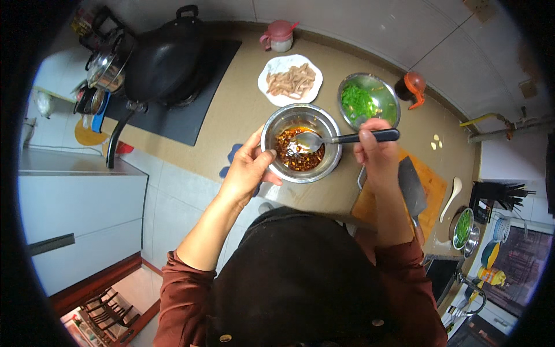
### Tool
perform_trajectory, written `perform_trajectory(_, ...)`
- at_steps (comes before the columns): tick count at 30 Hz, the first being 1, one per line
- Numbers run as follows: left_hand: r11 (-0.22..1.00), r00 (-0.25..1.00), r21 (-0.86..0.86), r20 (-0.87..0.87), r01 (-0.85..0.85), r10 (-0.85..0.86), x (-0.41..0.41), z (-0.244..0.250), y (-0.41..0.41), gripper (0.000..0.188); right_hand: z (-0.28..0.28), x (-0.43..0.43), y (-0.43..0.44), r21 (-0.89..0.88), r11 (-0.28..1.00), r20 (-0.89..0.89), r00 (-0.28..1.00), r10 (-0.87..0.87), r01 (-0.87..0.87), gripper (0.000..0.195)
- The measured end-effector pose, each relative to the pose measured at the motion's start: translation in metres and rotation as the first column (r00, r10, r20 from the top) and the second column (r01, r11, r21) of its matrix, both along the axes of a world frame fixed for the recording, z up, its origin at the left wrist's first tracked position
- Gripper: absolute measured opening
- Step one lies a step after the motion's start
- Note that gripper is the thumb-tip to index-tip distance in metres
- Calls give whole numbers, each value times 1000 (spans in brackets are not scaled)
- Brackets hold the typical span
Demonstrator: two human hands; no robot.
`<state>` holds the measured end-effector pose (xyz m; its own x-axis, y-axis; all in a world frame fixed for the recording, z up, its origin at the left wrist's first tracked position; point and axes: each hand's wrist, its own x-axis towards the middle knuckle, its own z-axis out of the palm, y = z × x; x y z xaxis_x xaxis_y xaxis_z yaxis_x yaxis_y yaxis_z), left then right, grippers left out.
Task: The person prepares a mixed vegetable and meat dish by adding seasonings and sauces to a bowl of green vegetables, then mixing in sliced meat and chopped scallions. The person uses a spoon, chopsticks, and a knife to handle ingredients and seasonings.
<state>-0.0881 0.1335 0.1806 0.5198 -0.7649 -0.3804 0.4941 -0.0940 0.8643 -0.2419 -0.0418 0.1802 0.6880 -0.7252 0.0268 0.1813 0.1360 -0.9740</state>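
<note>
My left hand [252, 165] grips the left rim of a stainless steel bowl [333, 130], its thumb over the edge. Dark red chili oil sauce with flakes and seeds [305, 161] covers the bowl's bottom. My right hand [376, 147] pinches the black handle of a metal spoon [308, 142], whose head is in the bowl at the sauce. Just behind the bowl, a white scalloped plate [268, 78] bears pale meat strips [295, 81]. Right of that plate is a second steel bowl [390, 106] with chopped green herbs [356, 100], partly covered by my right hand.
At the right, a cleaver [412, 186] lies on a wooden cutting board [435, 191]. Beyond are garlic cloves [435, 143] and a white spoon [453, 195]. A black wok [160, 69] stands on the cooktop [212, 86] at left. Jars [282, 37] line the wall near an orange-lidded bottle [414, 86].
</note>
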Motion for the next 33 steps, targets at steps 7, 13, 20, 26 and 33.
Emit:
perform_trajectory(7,999,997,-9,65,-49,49,-19,-1,43,53,-10,-25,43,56,995,-111,991,-74,81,13)
perform_trajectory(13,999,992,-12,116,-43,45,-26,-6,51,53,-26,-31,65,211,966,-110,986,-128,149,11)
perform_trajectory(20,999,992,1,125,-37,37,-42,-15,48,54,-44,-39,72,387,915,-42,994,-104,112,13)
perform_trajectory(26,998,996,-23,66,-52,54,-51,-28,42,53,-53,-49,63,435,893,56,987,-153,114,14)
perform_trajectory(33,979,978,41,65,-200,197,-54,-57,43,53,-52,-63,36,386,892,42,961,-273,236,10)
